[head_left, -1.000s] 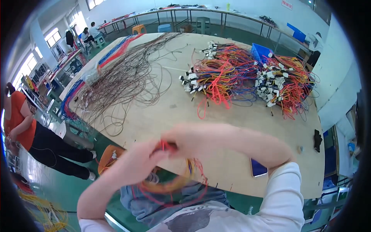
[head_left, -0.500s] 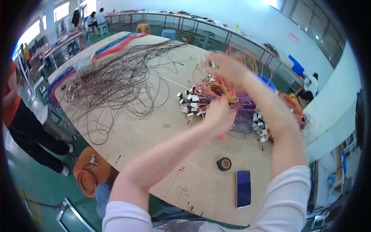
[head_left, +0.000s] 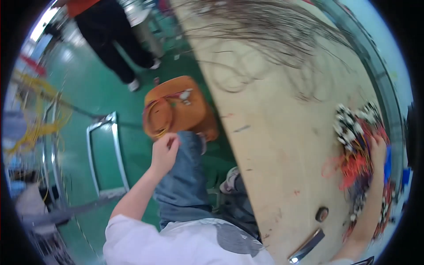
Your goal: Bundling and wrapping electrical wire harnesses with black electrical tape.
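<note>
- One coil of wire (head_left: 149,120), a round orange-red loop with white plugs (head_left: 186,94) at its end, lies on one orange stool (head_left: 190,117).
- Left hand (head_left: 164,153): fingers curled in at the coil's near edge; I cannot tell whether they pinch it.
- Right hand (head_left: 378,151): at the heaped wires (head_left: 357,165), red and white-plugged; grip blurred, cannot tell.
- One tape roll (head_left: 322,214) and one phone (head_left: 308,245) near each other on one table (head_left: 274,150).
</note>
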Demonstrator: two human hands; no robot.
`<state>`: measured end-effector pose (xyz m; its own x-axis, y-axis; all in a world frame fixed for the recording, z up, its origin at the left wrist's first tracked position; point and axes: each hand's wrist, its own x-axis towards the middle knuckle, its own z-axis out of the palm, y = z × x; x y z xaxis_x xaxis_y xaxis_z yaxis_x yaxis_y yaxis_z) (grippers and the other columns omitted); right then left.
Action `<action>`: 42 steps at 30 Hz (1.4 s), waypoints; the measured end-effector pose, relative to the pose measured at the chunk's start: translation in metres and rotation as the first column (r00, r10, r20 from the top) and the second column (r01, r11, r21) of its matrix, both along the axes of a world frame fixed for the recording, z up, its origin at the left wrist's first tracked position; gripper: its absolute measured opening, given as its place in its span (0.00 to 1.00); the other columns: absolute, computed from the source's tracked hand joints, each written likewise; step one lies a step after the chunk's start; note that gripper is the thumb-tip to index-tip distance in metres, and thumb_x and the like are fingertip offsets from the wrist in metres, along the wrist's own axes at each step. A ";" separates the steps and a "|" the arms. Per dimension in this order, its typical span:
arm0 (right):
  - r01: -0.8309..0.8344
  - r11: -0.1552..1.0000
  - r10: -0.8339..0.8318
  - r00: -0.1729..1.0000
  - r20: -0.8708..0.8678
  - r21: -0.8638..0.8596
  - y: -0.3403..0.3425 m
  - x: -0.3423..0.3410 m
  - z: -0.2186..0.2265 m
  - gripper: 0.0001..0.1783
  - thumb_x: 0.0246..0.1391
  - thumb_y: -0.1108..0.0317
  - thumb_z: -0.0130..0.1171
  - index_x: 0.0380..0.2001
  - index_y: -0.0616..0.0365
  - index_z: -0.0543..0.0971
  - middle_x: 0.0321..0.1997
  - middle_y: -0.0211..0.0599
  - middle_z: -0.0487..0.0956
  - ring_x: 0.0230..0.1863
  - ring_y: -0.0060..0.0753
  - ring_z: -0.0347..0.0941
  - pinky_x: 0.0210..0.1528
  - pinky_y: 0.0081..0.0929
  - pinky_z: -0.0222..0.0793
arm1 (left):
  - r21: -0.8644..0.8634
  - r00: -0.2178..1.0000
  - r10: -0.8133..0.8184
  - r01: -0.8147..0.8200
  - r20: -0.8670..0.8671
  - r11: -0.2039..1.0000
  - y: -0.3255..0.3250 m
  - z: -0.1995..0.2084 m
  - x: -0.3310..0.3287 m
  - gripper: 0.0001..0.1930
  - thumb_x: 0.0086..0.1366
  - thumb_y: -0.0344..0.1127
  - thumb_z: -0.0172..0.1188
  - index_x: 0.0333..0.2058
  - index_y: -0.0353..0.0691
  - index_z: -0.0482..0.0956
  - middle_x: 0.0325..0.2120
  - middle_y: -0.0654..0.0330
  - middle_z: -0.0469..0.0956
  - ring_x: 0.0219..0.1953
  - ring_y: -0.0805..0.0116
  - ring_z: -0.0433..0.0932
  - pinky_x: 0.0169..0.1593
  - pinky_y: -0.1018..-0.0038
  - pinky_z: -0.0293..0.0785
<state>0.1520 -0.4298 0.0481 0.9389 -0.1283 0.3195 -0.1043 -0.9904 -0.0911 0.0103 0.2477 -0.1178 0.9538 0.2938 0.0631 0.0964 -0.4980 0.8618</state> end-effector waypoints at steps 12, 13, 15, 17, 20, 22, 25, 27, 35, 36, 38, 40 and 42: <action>-0.053 0.998 0.059 0.973 -0.222 0.032 0.018 -0.014 -0.026 0.27 0.61 0.56 0.39 0.56 0.67 0.61 0.60 0.47 0.62 0.62 0.39 0.55 0.62 0.26 0.46 | 0.790 0.831 0.171 0.411 -0.530 0.454 0.137 -0.130 0.148 0.22 0.60 0.35 0.42 0.54 0.43 0.63 0.56 0.59 0.62 0.62 0.64 0.52 0.62 0.54 0.45; -0.029 0.998 0.043 0.964 -0.262 0.057 0.033 -0.017 -0.020 0.26 0.61 0.57 0.39 0.56 0.66 0.61 0.60 0.46 0.62 0.62 0.38 0.56 0.62 0.26 0.47 | 0.813 0.836 0.172 0.427 -0.522 0.395 0.134 -0.126 0.151 0.19 0.58 0.33 0.45 0.50 0.42 0.67 0.53 0.58 0.65 0.60 0.64 0.55 0.61 0.55 0.46; -0.069 0.995 0.076 0.992 -0.102 0.074 0.076 -0.021 -0.009 0.25 0.61 0.58 0.40 0.56 0.65 0.61 0.60 0.44 0.62 0.61 0.37 0.56 0.62 0.27 0.47 | 0.917 0.914 0.159 0.336 -0.373 0.216 0.149 -0.133 0.144 0.10 0.54 0.34 0.49 0.34 0.41 0.76 0.37 0.59 0.76 0.49 0.67 0.69 0.60 0.56 0.48; -0.121 0.993 0.121 0.992 0.019 0.010 0.114 -0.037 0.008 0.24 0.61 0.60 0.40 0.55 0.64 0.62 0.59 0.43 0.63 0.61 0.37 0.56 0.62 0.28 0.46 | 0.860 0.863 0.124 0.455 -0.490 0.230 0.163 -0.115 0.137 0.09 0.51 0.34 0.52 0.31 0.41 0.77 0.33 0.58 0.77 0.44 0.67 0.71 0.58 0.58 0.52; -0.183 0.978 0.176 0.982 0.070 0.104 0.148 -0.083 0.018 0.23 0.61 0.62 0.40 0.55 0.64 0.63 0.59 0.41 0.63 0.61 0.36 0.56 0.62 0.28 0.46 | 0.754 0.776 0.008 0.611 -0.631 0.240 0.161 -0.043 0.110 0.07 0.47 0.34 0.57 0.25 0.39 0.78 0.25 0.54 0.77 0.35 0.65 0.75 0.53 0.64 0.59; -0.223 0.966 0.220 0.975 0.043 0.132 0.177 -0.124 0.031 0.22 0.60 0.63 0.41 0.55 0.64 0.63 0.59 0.41 0.63 0.61 0.35 0.55 0.62 0.30 0.46 | 0.738 0.770 -0.092 0.633 -0.632 0.233 0.151 0.028 0.101 0.07 0.44 0.33 0.59 0.23 0.38 0.77 0.21 0.53 0.76 0.31 0.64 0.75 0.49 0.68 0.64; -0.282 0.904 0.270 0.959 0.081 0.322 0.209 -0.182 0.025 0.22 0.56 0.65 0.45 0.52 0.65 0.65 0.59 0.43 0.62 0.62 0.40 0.55 0.62 0.34 0.45 | 0.206 0.634 -0.435 0.686 -0.639 0.697 0.121 0.139 0.092 0.11 0.46 0.33 0.61 0.28 0.34 0.75 0.23 0.60 0.76 0.27 0.72 0.73 0.33 0.74 0.68; -0.287 0.913 0.295 0.955 0.017 0.291 0.233 -0.207 0.027 0.21 0.55 0.65 0.46 0.50 0.65 0.66 0.58 0.44 0.63 0.61 0.41 0.56 0.62 0.34 0.47 | 0.060 0.711 -0.486 0.592 -0.508 0.804 0.089 0.195 0.089 0.11 0.51 0.33 0.59 0.31 0.33 0.72 0.24 0.64 0.75 0.25 0.78 0.72 0.28 0.77 0.67; -0.138 0.776 0.238 0.968 -0.084 0.615 0.244 -0.274 -0.024 0.24 0.42 0.75 0.58 0.47 0.60 0.69 0.53 0.43 0.67 0.56 0.42 0.62 0.56 0.30 0.56 | 0.752 0.730 -0.676 0.386 0.105 0.534 -0.134 0.197 0.037 0.10 0.55 0.34 0.54 0.34 0.36 0.67 0.21 0.49 0.72 0.27 0.48 0.73 0.31 0.58 0.67; -0.120 0.772 0.220 0.972 -0.085 0.624 0.245 -0.283 -0.027 0.24 0.43 0.74 0.58 0.47 0.60 0.69 0.52 0.43 0.68 0.55 0.42 0.63 0.55 0.30 0.57 | 0.755 0.648 -0.757 0.454 0.084 0.472 -0.154 0.168 0.033 0.11 0.54 0.34 0.54 0.35 0.37 0.67 0.20 0.52 0.71 0.26 0.51 0.73 0.31 0.60 0.67; -0.005 0.753 0.138 0.979 -0.150 0.657 0.240 -0.295 -0.029 0.22 0.45 0.73 0.58 0.47 0.61 0.69 0.50 0.43 0.70 0.53 0.40 0.65 0.54 0.29 0.59 | 0.921 0.588 -0.809 0.310 0.009 0.235 -0.183 0.115 -0.001 0.16 0.51 0.39 0.57 0.37 0.39 0.67 0.22 0.58 0.70 0.27 0.58 0.71 0.34 0.65 0.65; 0.037 0.721 0.078 0.988 -0.135 0.692 0.231 -0.312 -0.033 0.21 0.45 0.72 0.57 0.46 0.62 0.70 0.47 0.42 0.72 0.50 0.36 0.68 0.52 0.27 0.60 | 0.771 0.545 -0.812 0.603 -0.209 0.206 -0.197 0.100 -0.032 0.28 0.45 0.40 0.63 0.44 0.36 0.65 0.31 0.57 0.69 0.36 0.59 0.69 0.41 0.67 0.62; 0.142 0.635 -0.033 0.987 -0.157 0.759 0.221 -0.324 -0.032 0.21 0.46 0.73 0.57 0.46 0.62 0.70 0.45 0.40 0.74 0.48 0.32 0.69 0.48 0.24 0.63 | 0.672 0.537 -0.833 0.666 -0.130 0.325 -0.205 0.098 -0.043 0.28 0.45 0.39 0.63 0.44 0.36 0.66 0.37 0.54 0.68 0.40 0.57 0.67 0.45 0.63 0.60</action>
